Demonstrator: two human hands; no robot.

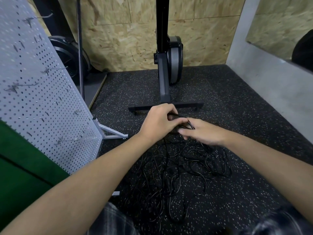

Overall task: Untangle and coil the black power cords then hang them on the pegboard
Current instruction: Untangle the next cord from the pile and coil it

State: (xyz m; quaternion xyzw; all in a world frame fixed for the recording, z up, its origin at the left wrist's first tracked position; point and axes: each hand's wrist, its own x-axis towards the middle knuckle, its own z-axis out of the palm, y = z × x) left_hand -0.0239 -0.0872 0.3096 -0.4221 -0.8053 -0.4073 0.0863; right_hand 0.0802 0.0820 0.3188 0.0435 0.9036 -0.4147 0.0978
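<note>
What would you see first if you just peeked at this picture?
First, the big messy tangle of black power cords on the speckled floor, right in the middle. Just above it the left hand and the right hand meet, both holding a strand from the tangle. On the left stands a grey pegboard with no cords hung on it yet.
</note>
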